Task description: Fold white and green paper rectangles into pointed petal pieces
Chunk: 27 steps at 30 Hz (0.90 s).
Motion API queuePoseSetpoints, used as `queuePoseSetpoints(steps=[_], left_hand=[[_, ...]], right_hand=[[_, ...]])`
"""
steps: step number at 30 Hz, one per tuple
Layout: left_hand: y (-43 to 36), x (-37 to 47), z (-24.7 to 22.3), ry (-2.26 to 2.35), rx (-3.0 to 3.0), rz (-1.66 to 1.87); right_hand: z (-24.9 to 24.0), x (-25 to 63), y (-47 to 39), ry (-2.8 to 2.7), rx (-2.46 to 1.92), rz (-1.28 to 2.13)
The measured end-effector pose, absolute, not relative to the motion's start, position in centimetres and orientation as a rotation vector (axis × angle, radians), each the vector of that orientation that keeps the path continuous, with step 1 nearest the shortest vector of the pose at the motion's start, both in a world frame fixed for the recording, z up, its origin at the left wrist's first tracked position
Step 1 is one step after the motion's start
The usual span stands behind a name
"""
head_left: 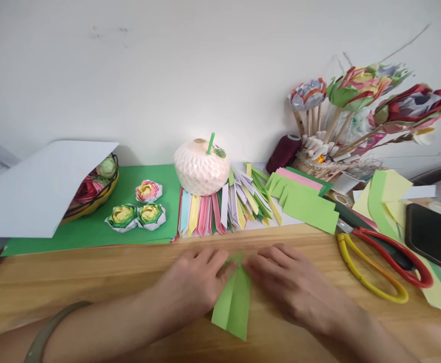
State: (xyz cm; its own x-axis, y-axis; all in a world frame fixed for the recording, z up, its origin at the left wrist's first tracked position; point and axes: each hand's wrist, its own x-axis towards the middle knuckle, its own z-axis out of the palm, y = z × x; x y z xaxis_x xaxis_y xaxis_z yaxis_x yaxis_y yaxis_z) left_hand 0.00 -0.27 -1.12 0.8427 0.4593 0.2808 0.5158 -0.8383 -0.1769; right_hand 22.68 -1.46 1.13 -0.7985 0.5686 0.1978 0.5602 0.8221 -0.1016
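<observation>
A light green paper (234, 307) with lengthwise creases lies on the wooden table between my two hands, its far end narrowing under my fingers. My left hand (201, 277), with a bracelet on the wrist, is at the paper's upper left edge, its fingers curled and pressed on it. My right hand (284, 277) is at the upper right edge, slightly blurred, with its fingers bent together against the paper's far tip. The fingertips of both hands nearly meet there and partly hide the tip.
Scissors (375, 252) lie right of my right hand, near a phone (432, 237). Green paper pieces (307, 206), folded strips (205, 214) and a white textured pot (201, 166) stand behind. Paper flowers (151, 214) sit on green sheets (129, 176) at left.
</observation>
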Motion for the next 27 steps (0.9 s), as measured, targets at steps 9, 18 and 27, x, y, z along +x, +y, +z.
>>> queuePoseSetpoints(steps=[9,18,27], left_hand=[[0.1,-0.2,-0.3,-0.719,-2.824,-0.246],[0.6,-0.5,-1.0,-0.805,-2.806,-0.337],[-0.3,-0.2,-1.5,-0.703,-2.859,-0.637]], right_hand=[[1.7,22.8,-2.0,-2.440,-0.895,0.596],[0.4,21.6,-2.3,-2.563,-0.770,0.413],[0.0,22.2,-1.7,-2.466,-1.022,0.199]])
